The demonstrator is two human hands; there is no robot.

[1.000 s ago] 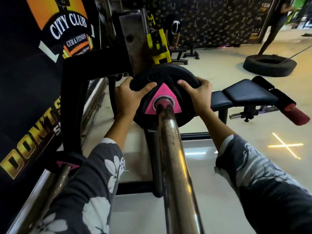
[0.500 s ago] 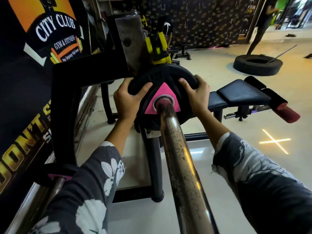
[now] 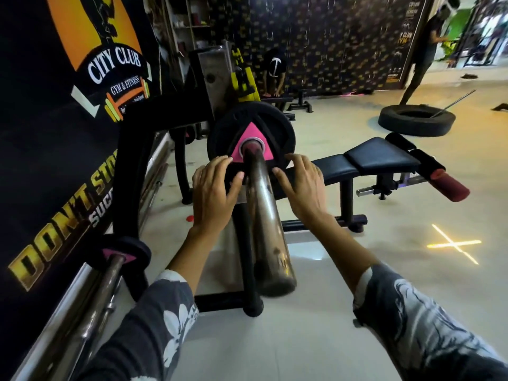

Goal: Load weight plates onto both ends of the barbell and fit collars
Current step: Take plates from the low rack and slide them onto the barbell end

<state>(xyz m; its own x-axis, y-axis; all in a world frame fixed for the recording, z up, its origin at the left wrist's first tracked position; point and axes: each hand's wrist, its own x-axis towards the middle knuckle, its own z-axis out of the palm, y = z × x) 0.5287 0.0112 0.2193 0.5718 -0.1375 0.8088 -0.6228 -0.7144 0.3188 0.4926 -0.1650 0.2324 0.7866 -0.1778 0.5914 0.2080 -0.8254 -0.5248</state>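
Steel barbell sleeve (image 3: 264, 215) runs away from me; my left hand (image 3: 213, 196) and right hand (image 3: 299, 188) flank it, fingers spread, gripping nothing, fingertips at the black weight plate (image 3: 247, 125) seated beyond. Contact unclear; plate's lower edge hidden.

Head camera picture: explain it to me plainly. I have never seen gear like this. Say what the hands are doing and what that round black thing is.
There is one view, from a camera worn on the person's head, looking down at their arms. The long steel tube is a barbell sleeve, seen end-on. The round black disc with the pink triangle is a weight plate, already threaded onto it. The left hand and right hand are open, fingers spread by the plate's lower edge, gripping nothing. No collar is visible on the sleeve. Behind are a black padded bench and a tyre on the floor.
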